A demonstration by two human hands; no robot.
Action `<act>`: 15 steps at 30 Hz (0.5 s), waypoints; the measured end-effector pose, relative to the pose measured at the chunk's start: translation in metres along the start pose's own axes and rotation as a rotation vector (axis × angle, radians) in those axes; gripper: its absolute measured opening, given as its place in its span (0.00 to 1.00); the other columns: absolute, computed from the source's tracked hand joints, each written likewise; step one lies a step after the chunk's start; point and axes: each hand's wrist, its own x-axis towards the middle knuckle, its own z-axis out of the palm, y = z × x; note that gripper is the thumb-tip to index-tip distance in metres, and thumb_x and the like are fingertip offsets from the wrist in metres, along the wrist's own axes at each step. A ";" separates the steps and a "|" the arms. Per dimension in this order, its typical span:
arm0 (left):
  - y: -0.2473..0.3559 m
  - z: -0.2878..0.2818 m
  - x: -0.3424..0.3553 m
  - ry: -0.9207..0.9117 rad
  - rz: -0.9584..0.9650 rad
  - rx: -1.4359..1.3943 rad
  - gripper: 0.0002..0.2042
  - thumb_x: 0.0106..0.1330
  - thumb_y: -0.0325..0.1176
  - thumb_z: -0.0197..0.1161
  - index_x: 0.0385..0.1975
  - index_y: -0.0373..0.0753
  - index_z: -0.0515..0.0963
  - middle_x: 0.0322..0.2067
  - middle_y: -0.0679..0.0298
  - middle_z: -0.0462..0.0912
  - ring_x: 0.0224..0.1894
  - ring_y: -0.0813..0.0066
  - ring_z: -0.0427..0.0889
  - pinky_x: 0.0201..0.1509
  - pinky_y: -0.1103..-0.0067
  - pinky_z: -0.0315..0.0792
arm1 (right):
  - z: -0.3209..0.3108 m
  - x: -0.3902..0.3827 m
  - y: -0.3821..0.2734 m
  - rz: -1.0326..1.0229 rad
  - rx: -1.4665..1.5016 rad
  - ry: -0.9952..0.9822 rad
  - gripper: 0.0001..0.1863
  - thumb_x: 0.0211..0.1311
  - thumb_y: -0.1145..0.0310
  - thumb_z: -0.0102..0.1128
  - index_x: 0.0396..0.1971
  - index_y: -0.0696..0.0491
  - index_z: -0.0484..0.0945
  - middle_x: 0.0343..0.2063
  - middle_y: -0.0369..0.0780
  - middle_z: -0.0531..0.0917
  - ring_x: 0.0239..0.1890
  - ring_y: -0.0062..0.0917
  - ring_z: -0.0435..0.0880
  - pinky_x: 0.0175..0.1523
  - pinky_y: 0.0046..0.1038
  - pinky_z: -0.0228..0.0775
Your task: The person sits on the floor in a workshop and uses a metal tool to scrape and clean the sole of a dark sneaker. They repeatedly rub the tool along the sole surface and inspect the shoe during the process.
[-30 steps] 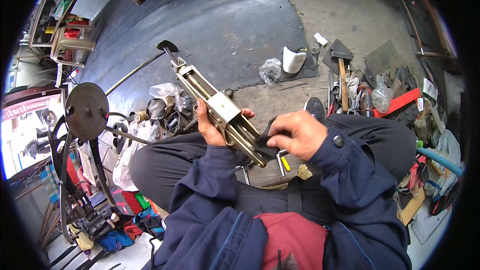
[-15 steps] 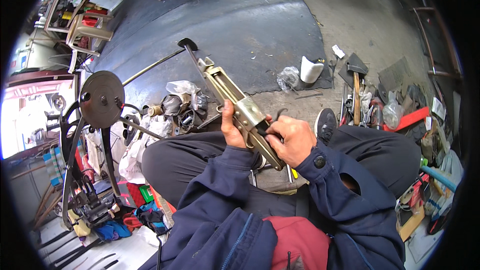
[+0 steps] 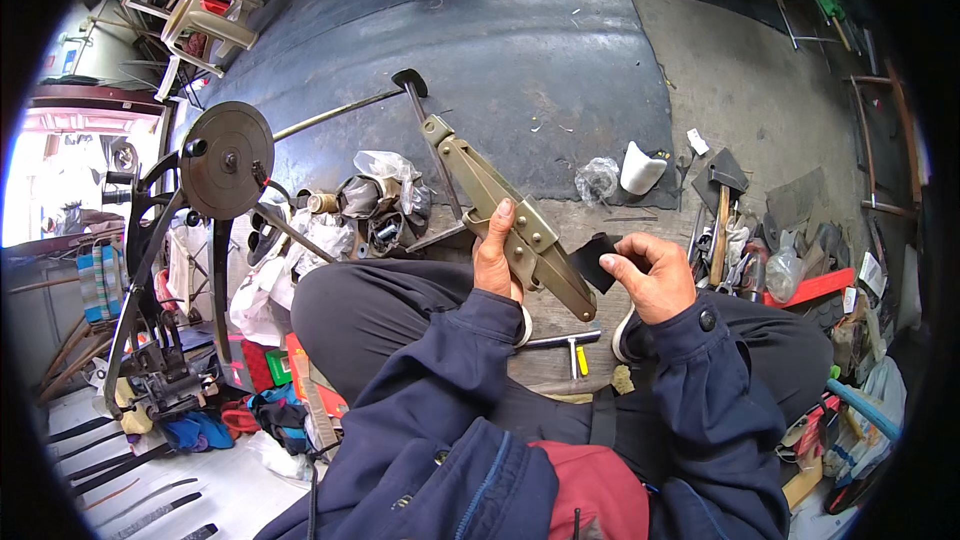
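Observation:
My left hand (image 3: 492, 262) grips a long olive-brass metal assembly (image 3: 483, 178), its thumb along the side. The assembly tilts from upper left to lower right, with bolt heads, layered plates and a narrow tapered end. My right hand (image 3: 656, 278) pinches a small, dark flexible piece (image 3: 594, 264) between thumb and fingers. That piece is beside the assembly's lower end; I cannot tell whether they touch. Below, between my legs, a T-shaped metal tool (image 3: 563, 341) and a yellow-handled tool (image 3: 582, 360) lie on the floor.
At left stands a black metal machine with a round wheel (image 3: 226, 162). A stand with a round foot (image 3: 409, 80) lies beyond my hands. A hammer (image 3: 719, 238), a red tray (image 3: 812, 288) and a white curved piece (image 3: 642, 169) are to the right.
My left hand has turned the metal assembly, so its bolted side now shows. My right hand has drawn away rightward from it, with the dark piece now visible.

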 end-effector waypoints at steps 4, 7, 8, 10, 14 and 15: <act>0.004 0.001 -0.007 -0.153 -0.031 -0.089 0.24 0.67 0.54 0.65 0.45 0.36 0.78 0.35 0.57 0.86 0.35 0.56 0.88 0.45 0.60 0.86 | 0.015 0.001 0.001 -0.019 -0.007 -0.008 0.07 0.61 0.74 0.70 0.32 0.62 0.83 0.23 0.34 0.83 0.27 0.13 0.76 0.34 0.21 0.69; 0.012 0.003 -0.013 -0.243 -0.048 -0.202 0.31 0.67 0.63 0.59 0.42 0.34 0.79 0.33 0.57 0.84 0.34 0.54 0.87 0.42 0.59 0.84 | 0.020 -0.002 -0.001 -0.029 0.246 -0.039 0.05 0.64 0.76 0.69 0.35 0.61 0.82 0.29 0.31 0.84 0.32 0.11 0.77 0.38 0.18 0.70; 0.015 0.003 -0.014 -0.314 -0.047 -0.235 0.33 0.67 0.65 0.57 0.41 0.34 0.78 0.32 0.57 0.83 0.33 0.54 0.86 0.42 0.60 0.84 | 0.021 -0.003 -0.003 -0.007 0.390 -0.041 0.04 0.65 0.77 0.68 0.36 0.61 0.82 0.30 0.31 0.84 0.33 0.11 0.78 0.40 0.18 0.71; 0.021 0.003 -0.012 -0.416 -0.156 -0.308 0.39 0.62 0.73 0.56 0.39 0.33 0.76 0.32 0.55 0.80 0.36 0.57 0.82 0.47 0.66 0.78 | 0.017 -0.004 -0.008 -0.013 0.448 -0.037 0.04 0.66 0.78 0.67 0.37 0.61 0.81 0.33 0.32 0.84 0.36 0.11 0.80 0.42 0.18 0.73; 0.026 0.003 -0.010 -0.428 -0.152 -0.384 0.37 0.64 0.71 0.55 0.40 0.34 0.76 0.33 0.54 0.80 0.36 0.57 0.83 0.47 0.64 0.80 | 0.018 -0.007 -0.018 -0.030 0.443 -0.005 0.05 0.65 0.78 0.68 0.38 0.61 0.81 0.32 0.32 0.84 0.36 0.11 0.80 0.43 0.18 0.73; 0.025 0.003 -0.010 -0.402 -0.124 -0.396 0.36 0.66 0.70 0.54 0.40 0.34 0.76 0.33 0.54 0.80 0.36 0.57 0.83 0.47 0.63 0.80 | 0.019 -0.008 -0.020 0.001 0.456 -0.002 0.05 0.65 0.78 0.68 0.38 0.60 0.81 0.32 0.32 0.84 0.36 0.11 0.80 0.43 0.18 0.73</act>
